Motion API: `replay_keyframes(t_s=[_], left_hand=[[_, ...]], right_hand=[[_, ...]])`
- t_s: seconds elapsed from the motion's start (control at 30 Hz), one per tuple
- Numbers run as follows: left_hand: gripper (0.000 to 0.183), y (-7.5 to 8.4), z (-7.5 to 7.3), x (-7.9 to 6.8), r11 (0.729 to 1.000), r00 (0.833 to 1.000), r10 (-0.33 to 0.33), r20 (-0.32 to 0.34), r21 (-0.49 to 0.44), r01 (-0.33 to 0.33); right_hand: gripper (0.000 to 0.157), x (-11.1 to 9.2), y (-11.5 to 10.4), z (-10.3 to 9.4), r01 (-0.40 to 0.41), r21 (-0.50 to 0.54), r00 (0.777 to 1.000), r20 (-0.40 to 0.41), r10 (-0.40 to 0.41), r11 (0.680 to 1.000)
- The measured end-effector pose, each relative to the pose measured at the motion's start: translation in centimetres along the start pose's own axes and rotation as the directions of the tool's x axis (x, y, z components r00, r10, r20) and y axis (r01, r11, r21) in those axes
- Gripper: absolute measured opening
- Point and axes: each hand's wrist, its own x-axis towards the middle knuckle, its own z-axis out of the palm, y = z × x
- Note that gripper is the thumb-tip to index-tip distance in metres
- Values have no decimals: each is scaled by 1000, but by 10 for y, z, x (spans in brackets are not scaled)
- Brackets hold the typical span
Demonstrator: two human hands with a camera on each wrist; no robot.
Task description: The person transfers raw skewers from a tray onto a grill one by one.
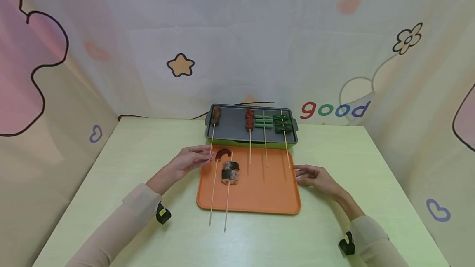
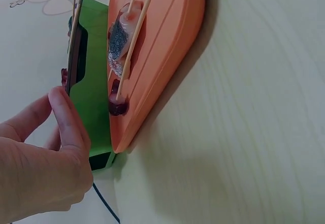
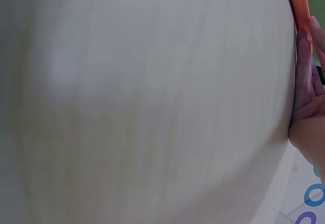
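Four skewers already lie on the grill pan [image 1: 233, 129], two remain on the orange tray [image 1: 259, 197]; the left hand [image 1: 189, 160] reaches, relaxed grip, toward the dark-meat skewer [image 1: 222, 154], the right hand [image 1: 315, 177] resting empty beside the tray.

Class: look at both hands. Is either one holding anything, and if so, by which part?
Nothing is held. The left hand hovers with relaxed fingers beside the dark red skewer on the orange tray; the right hand rests flat by the tray's right edge.
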Motion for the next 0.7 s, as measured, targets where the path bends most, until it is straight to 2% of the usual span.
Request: replay_keyframes(t_s=[0.27,0.37,0.7], left_hand=[[53,-4,-2,-8,997,1000,-24,-10,69,24],[52,-8,-3,-16,995,1000,-23,-2,100,24],[53,-33,-7,-63,974,993,-38,111,227,12]], right_hand=[[54,-1,-2,1,17,-7,1000,-2,-17,1000],[53,-1,-1,1,17,-12,1000,-7,-17,1000],[52,1,1,0,20,-24,1000,-14,-20,1000]])
